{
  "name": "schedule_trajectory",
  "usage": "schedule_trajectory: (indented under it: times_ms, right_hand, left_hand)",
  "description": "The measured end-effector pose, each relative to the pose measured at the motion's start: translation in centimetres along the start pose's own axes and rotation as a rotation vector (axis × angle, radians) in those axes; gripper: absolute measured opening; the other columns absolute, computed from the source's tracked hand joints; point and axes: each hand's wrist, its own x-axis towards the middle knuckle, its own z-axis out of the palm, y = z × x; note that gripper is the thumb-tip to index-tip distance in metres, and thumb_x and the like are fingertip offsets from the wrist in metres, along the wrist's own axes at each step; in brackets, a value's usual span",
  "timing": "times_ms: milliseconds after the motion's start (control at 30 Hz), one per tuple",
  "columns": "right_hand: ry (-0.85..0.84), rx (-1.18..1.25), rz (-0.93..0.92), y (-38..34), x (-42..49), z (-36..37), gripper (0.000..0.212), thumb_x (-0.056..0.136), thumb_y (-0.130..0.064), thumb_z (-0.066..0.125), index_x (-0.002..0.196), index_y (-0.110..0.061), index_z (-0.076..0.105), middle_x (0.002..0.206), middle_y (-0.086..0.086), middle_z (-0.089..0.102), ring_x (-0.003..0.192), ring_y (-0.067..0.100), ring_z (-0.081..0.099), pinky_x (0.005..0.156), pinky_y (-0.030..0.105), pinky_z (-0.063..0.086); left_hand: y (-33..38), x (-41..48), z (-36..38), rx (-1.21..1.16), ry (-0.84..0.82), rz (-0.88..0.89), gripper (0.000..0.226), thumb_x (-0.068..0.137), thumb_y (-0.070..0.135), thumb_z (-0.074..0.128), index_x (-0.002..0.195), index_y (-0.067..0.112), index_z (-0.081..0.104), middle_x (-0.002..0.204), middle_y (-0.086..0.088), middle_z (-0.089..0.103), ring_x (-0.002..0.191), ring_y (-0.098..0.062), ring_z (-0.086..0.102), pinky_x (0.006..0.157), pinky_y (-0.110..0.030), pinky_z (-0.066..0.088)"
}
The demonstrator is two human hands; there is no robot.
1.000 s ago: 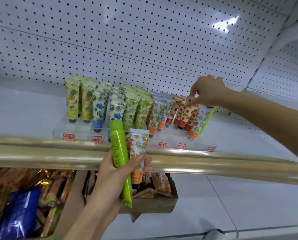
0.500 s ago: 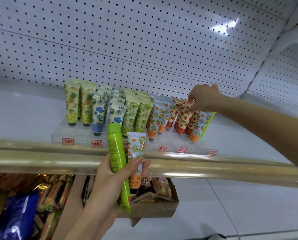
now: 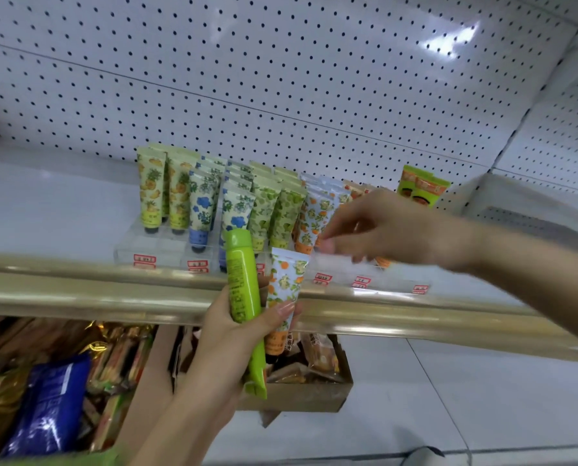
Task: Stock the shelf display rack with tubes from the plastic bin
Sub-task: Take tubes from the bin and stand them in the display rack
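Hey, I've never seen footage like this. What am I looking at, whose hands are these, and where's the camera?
No machine here: a person wears a wide-angle camera on the head, so this single picture looks forward and down at their own hands. The left hand grips two tubes, a plain green tube and an orange-patterned tube. The right hand reaches in from the right, too blurred to tell whether it holds anything. On the white shelf stands a clear display rack with patterned tubes upright, caps down. Below the gold rail sits a cardboard box of snack packets.
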Motion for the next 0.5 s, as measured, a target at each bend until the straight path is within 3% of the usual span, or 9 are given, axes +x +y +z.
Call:
schedule_trajectory:
  times_ms: [100,233,367,500]
  right_hand:
    - [-0.023,-0.031,-0.056,-0.3,-0.7,3.3,0.027,0.083,-0.04,0.067,0.084,-0.013,0.07,0.065,-0.001,0.065,0.058,0.004,0.058,0.059,0.019,0.046]
    - [-0.026,-0.025,-0.039,-0.1,-0.9,4.5,0.027,0.081,-0.034,0.071,0.078,-0.007,0.066,0.065,0.006,0.068,0.062,0.017,0.064,0.062,0.028,0.049]
    - [-0.102,0.036,-0.013,0.1,-1.6,2.8,0.023,0.083,-0.025,0.07,0.073,-0.005,0.064,0.059,0.003,0.064,0.056,0.009,0.061,0.053,0.017,0.044]
    - [0.046,0.112,0.056,1.0,-1.6,-0.8,0.019,0.081,-0.018,0.069,0.084,0.001,0.068,0.063,0.003,0.07,0.056,0.009,0.066,0.055,0.026,0.054]
  left_hand:
    - [-0.2,-0.3,0.2,0.062,0.001,0.017,0.053,0.054,0.022,0.078,0.106,0.019,0.066,0.097,-0.008,0.074,0.094,-0.025,0.07,0.085,-0.044,0.053]
    - [-0.2,-0.8,0.4,0.141,-0.023,0.053,0.049,0.05,0.026,0.077,0.097,0.026,0.066,0.091,0.001,0.075,0.088,-0.018,0.071,0.071,-0.029,0.053]
    - [0.1,-1.0,0.0,0.218,-0.064,0.067,0.042,0.064,0.02,0.074,0.104,0.023,0.064,0.088,0.007,0.075,0.082,-0.007,0.071,0.063,-0.013,0.051]
    - [0.1,-0.7,-0.6,0.223,-0.007,0.07,0.024,0.08,0.012,0.068,0.103,0.018,0.062,0.076,-0.003,0.073,0.066,-0.014,0.07,0.057,-0.019,0.054]
